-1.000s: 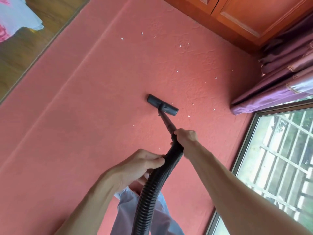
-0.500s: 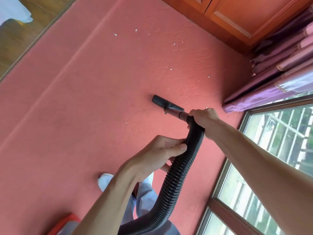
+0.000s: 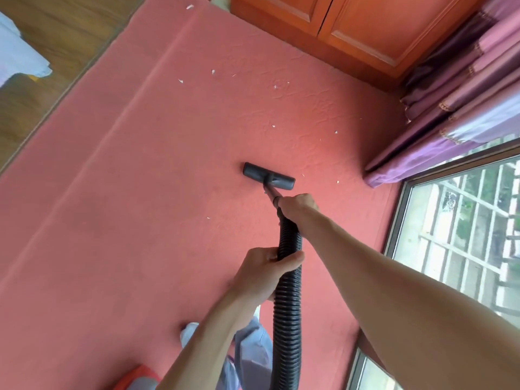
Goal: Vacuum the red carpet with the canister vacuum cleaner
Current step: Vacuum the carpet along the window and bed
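The red carpet (image 3: pixel 140 192) fills most of the floor and carries several small white scraps (image 3: pixel 273 126) toward the back. A black floor nozzle (image 3: pixel 268 176) lies flat on the carpet near the middle. My right hand (image 3: pixel 298 205) grips the wand just behind the nozzle, where the ribbed black hose (image 3: pixel 288 299) begins. My left hand (image 3: pixel 264 273) holds the hose lower down, fingers and thumb wrapped round it. A corner of the orange and grey canister (image 3: pixel 139 380) shows at the bottom edge.
A wooden cabinet (image 3: pixel 351 26) runs along the back wall. Purple curtains (image 3: pixel 461 108) hang at the right above a barred window (image 3: pixel 464 229). Wooden floor (image 3: pixel 56 32) borders the carpet on the left, with white cloth (image 3: pixel 19 60) over it. My leg and slipper (image 3: pixel 247 347) are below the hands.
The nozzle has swung from a sideways tilt to flat on the carpet, facing forward. The hose has straightened and both hands have moved with it. The view has shifted, showing more carpet at the back.
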A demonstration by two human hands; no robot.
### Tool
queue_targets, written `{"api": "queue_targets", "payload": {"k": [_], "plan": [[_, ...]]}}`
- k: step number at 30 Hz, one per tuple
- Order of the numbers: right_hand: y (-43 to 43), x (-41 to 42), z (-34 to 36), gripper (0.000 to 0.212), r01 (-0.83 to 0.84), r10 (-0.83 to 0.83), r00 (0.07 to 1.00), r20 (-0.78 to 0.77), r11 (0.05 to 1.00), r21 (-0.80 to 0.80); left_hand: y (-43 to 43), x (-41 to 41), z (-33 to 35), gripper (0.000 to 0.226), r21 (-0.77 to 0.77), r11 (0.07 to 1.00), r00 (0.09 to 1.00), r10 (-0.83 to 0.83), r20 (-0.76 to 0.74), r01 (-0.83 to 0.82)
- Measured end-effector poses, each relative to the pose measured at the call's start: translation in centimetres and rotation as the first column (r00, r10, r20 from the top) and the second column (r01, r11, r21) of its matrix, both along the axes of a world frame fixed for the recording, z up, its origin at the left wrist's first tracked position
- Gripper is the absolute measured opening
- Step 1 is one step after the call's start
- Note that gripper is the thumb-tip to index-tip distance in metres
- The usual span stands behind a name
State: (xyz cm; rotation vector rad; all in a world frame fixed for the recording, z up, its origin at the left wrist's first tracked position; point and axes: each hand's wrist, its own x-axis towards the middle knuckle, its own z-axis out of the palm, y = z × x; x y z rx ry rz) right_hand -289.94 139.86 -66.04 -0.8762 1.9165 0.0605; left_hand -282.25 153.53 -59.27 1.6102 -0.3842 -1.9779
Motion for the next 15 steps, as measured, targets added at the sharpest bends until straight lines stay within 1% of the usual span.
{"api": "queue_targets", "payload": {"k": [2, 3, 5, 7, 9, 10, 12, 15], "plan": [[1.6, -0.3, 0.1, 0.036, 0.059, -0.065, 0.995, 0.08, 0.995, 0.074, 1.2, 0.5, -0.5, 0.027, 0.064, 0.997, 0.999, 0.046, 0.001, -0.046], [2.4, -0.5, 0.2, 0.033, 0.09, -0.108, 0.985, 0.132, 0.986, 0.14, 1.8, 0.8, -0.8, 0.03, 0.082, 0.994, 0.997, 0.073, -0.008, -0.072], [3.9, -1.4, -0.5, 0.037, 0.133, -0.192, 0.952, 0.238, 0.961, 0.243, 3.0, 1.2, -1.1, 0.039, 0.096, 0.99, 0.994, 0.106, -0.04, -0.102], [5.4, -1.9, -1.4, 0.035, 0.218, -0.296, 0.901, 0.318, 0.941, 0.258, 4.0, 1.4, -0.9, 0.038, 0.086, 0.992, 0.993, 0.1, -0.062, -0.094], [6.9, -1.6, -2.4, 0.029, 0.297, -0.373, 0.862, 0.342, 0.92, 0.255, 5.2, 1.6, -0.8, 0.033, 0.08, 0.994, 0.993, 0.077, -0.089, -0.07], [7.7, -1.4, -2.6, 0.026, 0.317, -0.386, 0.859, 0.336, 0.917, 0.242, 6.0, 1.8, -0.7, 0.03, 0.085, 0.995, 0.991, 0.066, -0.113, -0.057], [9.0, -1.0, -2.5, 0.019, 0.344, -0.385, 0.874, 0.295, 0.921, 0.184, 7.2, 2.3, -0.4, 0.03, 0.098, 0.995, 0.987, 0.036, -0.155, -0.021], [9.9, -0.9, -2.8, 0.02, 0.334, -0.358, 0.904, 0.236, 0.933, 0.134, 8.1, 2.8, -0.3, 0.038, 0.107, 0.994, 0.986, 0.012, -0.169, 0.007]]}}
